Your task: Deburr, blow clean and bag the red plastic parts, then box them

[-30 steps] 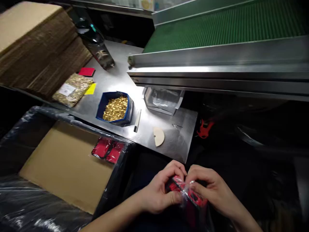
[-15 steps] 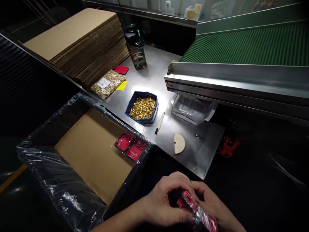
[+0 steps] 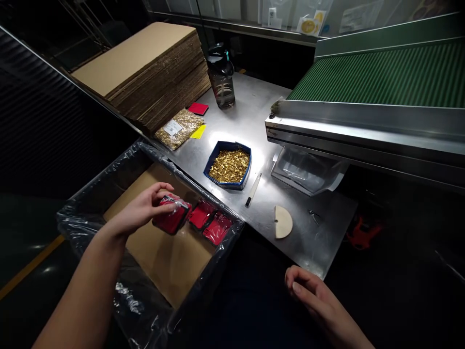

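Note:
My left hand [image 3: 149, 206] is closed on a red and black pack in clear shiny wrap [image 3: 171, 214], holding it tilted over the lined box [image 3: 240, 224]. Two similar red wrapped packs, a nearer one [image 3: 218, 228] and a farther one [image 3: 201, 213], lie side by side in the box's right corner, just right of the held pack. The box has a cardboard bottom [image 3: 163, 266] and a dark plastic liner over its walls. Near the table's front edge, my right hand [image 3: 312, 293] hangs with loosely curled fingers, thumb apart, and nothing visible in it.
On the metal table [image 3: 254, 111] stand a blue tray of gold pieces [image 3: 229, 166], a drink bottle [image 3: 222, 80] and stacked cardboard [image 3: 170, 68]. A cutter knife [image 3: 253, 190], a pale half-disc [image 3: 283, 222] and nippers [image 3: 313, 216] lie nearer. A green conveyor [image 3: 381, 77] overhangs the right side.
My hands have parted. The left hand has carried the red pack leftward from in front of my body to over the box; the right hand has let go. The view has shifted slightly left.

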`<state>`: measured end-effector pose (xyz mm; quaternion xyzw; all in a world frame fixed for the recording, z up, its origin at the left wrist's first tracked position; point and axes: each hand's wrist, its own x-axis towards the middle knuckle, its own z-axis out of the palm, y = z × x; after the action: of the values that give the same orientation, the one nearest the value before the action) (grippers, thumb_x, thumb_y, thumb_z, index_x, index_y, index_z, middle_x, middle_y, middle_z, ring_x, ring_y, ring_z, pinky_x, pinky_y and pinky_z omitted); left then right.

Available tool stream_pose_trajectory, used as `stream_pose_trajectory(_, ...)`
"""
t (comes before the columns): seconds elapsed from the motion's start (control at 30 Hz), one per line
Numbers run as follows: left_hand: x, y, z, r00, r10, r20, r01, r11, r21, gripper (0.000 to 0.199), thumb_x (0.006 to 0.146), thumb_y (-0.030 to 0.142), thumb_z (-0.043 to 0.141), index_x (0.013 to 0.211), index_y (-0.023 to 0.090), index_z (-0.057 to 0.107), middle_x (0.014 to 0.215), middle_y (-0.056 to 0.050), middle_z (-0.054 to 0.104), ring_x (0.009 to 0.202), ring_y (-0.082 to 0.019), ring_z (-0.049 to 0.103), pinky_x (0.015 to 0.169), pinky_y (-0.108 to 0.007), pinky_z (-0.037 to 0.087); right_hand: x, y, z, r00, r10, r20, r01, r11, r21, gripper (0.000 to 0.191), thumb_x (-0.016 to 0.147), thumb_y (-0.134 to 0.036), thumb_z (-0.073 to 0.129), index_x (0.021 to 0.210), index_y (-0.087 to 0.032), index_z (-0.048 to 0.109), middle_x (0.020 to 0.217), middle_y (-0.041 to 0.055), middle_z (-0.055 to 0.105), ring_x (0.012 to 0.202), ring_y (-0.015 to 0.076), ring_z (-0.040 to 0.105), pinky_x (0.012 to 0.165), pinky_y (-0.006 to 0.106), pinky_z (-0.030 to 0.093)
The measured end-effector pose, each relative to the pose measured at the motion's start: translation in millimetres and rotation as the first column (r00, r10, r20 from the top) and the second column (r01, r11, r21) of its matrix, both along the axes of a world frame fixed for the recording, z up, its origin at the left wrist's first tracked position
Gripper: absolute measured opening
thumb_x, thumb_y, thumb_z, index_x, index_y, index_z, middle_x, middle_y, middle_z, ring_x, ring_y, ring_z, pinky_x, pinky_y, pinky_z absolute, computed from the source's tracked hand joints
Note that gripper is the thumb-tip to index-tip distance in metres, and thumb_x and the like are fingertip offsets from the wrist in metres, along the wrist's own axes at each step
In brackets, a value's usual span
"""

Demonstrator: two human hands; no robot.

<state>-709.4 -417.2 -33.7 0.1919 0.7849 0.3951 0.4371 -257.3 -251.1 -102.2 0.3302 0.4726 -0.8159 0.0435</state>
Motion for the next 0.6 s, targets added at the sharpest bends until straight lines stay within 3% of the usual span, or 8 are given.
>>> stream_pose_trajectory(0.07, -37, 0, -23.0, 1.0, -0.013, 0.025, 0.014, 0.998, -0.062, 0.054, 0.068, 0.032, 0.091, 0.111, 0.023, 0.061, 0.095, -0.001, 0.073, 0.071, -0.016, 0.067, 0.054, -0.02, 0.053, 0, -1, -1.1, 0.999, 0.013, 0.038, -0.013, 1.0, -0.001, 0.031, 0.096, -0.054, 0.061, 0.093, -0.023, 0.061, 0.086, 0.0004, 0.045, 0.081, 0.0181, 0.037, 0.076, 0.031, 0.034)
stream_pose_trajectory(0.13, -60, 3, -49.0, 0.997, -0.03, 0.07, 0.033, 0.998, -0.045, 0.052, 0.063, 0.032, 0.092, 0.105, 0.019, 0.064, 0.093, -0.002, 0.073, 0.075, -0.016, 0.067, 0.061, -0.022, 0.055, -2, -2, -0.1, 0.998, 0.025, 0.056, -0.026, 1.0, 0.015, 0.03, 0.097, -0.053, 0.061, 0.094, -0.023, 0.061, 0.087, 0.0002, 0.045, 0.082, 0.0178, 0.037, 0.076, 0.031, 0.034)
stream_pose_trajectory(0.27, -74, 4, -83.9, 0.984, -0.06, 0.167, 0.056, 0.998, 0.029, 0.058, 0.057, 0.039, 0.091, 0.104, 0.016, 0.067, 0.094, -0.009, 0.074, 0.083, -0.02, 0.07, 0.079, -0.031, 0.059, -2, -6, -0.4, 0.998, 0.03, 0.055, -0.031, 0.999, 0.025, 0.031, 0.097, -0.053, 0.062, 0.094, -0.022, 0.062, 0.085, -0.0001, 0.045, 0.079, 0.0166, 0.037, 0.072, 0.03, 0.031)
stream_pose_trajectory(0.47, -84, 1, -89.5, 0.987, -0.091, 0.133, 0.089, 0.996, 0.02, 0.055, 0.06, 0.042, 0.088, 0.105, 0.016, 0.069, 0.095, -0.012, 0.075, 0.083, -0.024, 0.071, 0.081, -0.038, 0.06, -3, -10, -6.2, 0.995, -0.07, 0.071, 0.075, 0.995, -0.072, 0.032, 0.094, -0.054, 0.065, 0.094, -0.022, 0.06, 0.082, -0.0014, 0.041, 0.075, 0.0149, 0.032, 0.068, 0.029, 0.029)
stream_pose_trajectory(0.6, -91, 14, -90.4, 0.991, -0.13, -0.03, 0.128, 0.991, -0.046, 0.055, 0.06, 0.042, 0.087, 0.105, 0.017, 0.069, 0.093, -0.006, 0.074, 0.086, -0.025, 0.07, 0.08, -0.037, 0.061, -4, -6, -6.0, 0.991, -0.104, 0.082, 0.113, 0.987, -0.114, 0.032, 0.093, -0.054, 0.066, 0.094, -0.023, 0.061, 0.082, -0.0015, 0.041, 0.076, 0.0153, 0.032, 0.07, 0.028, 0.031)
